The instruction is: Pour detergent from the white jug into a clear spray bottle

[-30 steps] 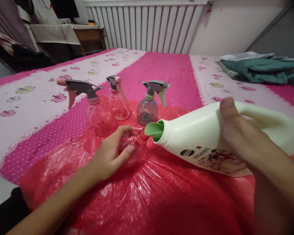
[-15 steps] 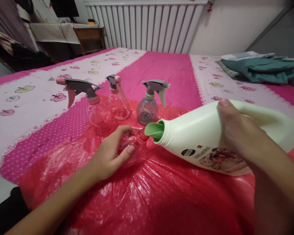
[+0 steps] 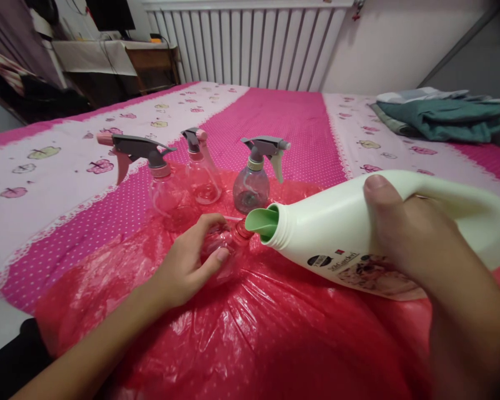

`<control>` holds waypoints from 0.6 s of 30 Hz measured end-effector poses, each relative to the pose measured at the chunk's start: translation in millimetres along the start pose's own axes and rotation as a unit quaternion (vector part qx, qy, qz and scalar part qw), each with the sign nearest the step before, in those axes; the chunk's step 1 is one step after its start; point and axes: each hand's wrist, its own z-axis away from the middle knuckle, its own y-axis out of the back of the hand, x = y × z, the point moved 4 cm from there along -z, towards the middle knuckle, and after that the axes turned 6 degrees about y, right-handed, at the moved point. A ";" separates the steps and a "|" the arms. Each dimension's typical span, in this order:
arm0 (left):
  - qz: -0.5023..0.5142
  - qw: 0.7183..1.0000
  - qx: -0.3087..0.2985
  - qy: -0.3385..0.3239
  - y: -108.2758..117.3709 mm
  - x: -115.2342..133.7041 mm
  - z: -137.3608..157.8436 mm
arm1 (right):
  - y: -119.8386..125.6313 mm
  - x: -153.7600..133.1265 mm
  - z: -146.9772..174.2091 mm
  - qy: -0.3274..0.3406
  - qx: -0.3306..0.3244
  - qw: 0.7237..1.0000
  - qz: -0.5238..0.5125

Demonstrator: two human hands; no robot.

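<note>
My left hand (image 3: 194, 261) is wrapped round a clear spray bottle without its head (image 3: 229, 253), tilted with its neck toward the right. A large pale green jug of liquid (image 3: 337, 222) lies nearly on its side in my right hand (image 3: 404, 233), thumb on top. The jug's green pouring spout (image 3: 261, 221) is at the mouth of the clear bottle; I cannot tell whether liquid is flowing. Behind my left hand stand a spray bottle with a grey and pink head (image 3: 160, 191), another pink-trigger spray bottle (image 3: 202, 178) and a greyish spray bottle (image 3: 252, 183).
A crinkled red plastic sheet (image 3: 183, 344) covers the near part of the bed, over a pink patterned bedspread (image 3: 283, 122). Folded green clothes (image 3: 454, 119) lie at the far right. Beyond the bed are a white radiator (image 3: 250, 47) and a desk (image 3: 150, 66) with a monitor.
The right hand's thumb has shifted slightly down and left on the jug. The spout stays at the bottle's mouth, and the left hand has hardly moved.
</note>
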 end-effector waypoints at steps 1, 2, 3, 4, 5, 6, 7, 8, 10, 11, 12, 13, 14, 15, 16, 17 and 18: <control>0.001 1.000 0.002 -0.003 0.1 -0.4 0.5 | 0.3 0.9 1.5 -0.027 -0.009 1.000 -0.003; 0.002 1.000 0.003 -0.009 0.0 -0.8 1.0 | 0.5 1.6 2.6 -0.049 -0.016 0.999 -0.007; 0.002 1.000 0.003 -0.015 -0.2 -1.2 1.6 | 0.5 2.1 3.2 -0.061 -0.023 0.998 -0.012; 0.002 1.000 0.004 -0.018 -0.3 -2.0 2.1 | 0.7 2.4 3.1 -0.064 -0.024 0.998 -0.015; 0.001 1.000 0.005 -0.019 -0.4 -2.9 2.6 | 0.9 2.9 2.8 -0.065 -0.023 0.998 -0.016; 0.000 1.000 0.003 -0.018 -0.7 -3.8 3.0 | 0.9 3.7 2.3 -0.066 -0.023 0.997 -0.017; 0.000 1.000 0.003 -0.016 -0.8 -4.5 3.3 | 0.8 4.6 1.9 -0.068 -0.023 0.997 -0.020; 0.001 1.000 0.003 -0.015 -0.7 -4.9 3.6 | 0.7 5.3 1.5 -0.070 -0.023 0.997 -0.022; 0.004 1.000 0.004 -0.016 -0.4 -4.7 4.0 | 0.7 5.6 1.2 -0.069 -0.025 0.997 -0.024; 0.005 1.000 0.003 -0.017 -0.3 -4.3 4.1 | 0.6 5.1 1.2 -0.067 -0.028 0.997 -0.025; 0.006 1.000 0.002 -0.016 -0.2 -3.9 4.1 | 0.9 4.3 1.3 -0.067 -0.029 0.997 -0.024; 0.005 1.000 0.001 -0.015 -0.2 -3.7 4.1 | 1.2 3.4 1.3 -0.068 -0.030 0.997 -0.022; 0.004 1.000 -0.001 -0.012 -0.3 -3.7 4.1 | 1.5 2.6 1.1 -0.069 -0.030 0.997 -0.019; 0.002 1.000 -0.003 -0.009 -0.5 -3.9 4.0 | 2.0 1.8 0.6 -0.070 -0.028 0.997 -0.013; 0.000 1.000 -0.005 -0.007 -0.7 -4.3 4.0 | 2.6 1.2 -0.2 -0.069 -0.024 0.997 -0.005; 0.000 1.000 -0.006 -0.006 -0.9 -4.7 4.1 | 3.3 0.8 -1.4 -0.063 -0.016 0.998 0.004; 0.000 1.000 -0.006 -0.008 -1.1 -5.1 4.3 | 3.9 0.7 -2.7 -0.055 -0.006 0.998 0.012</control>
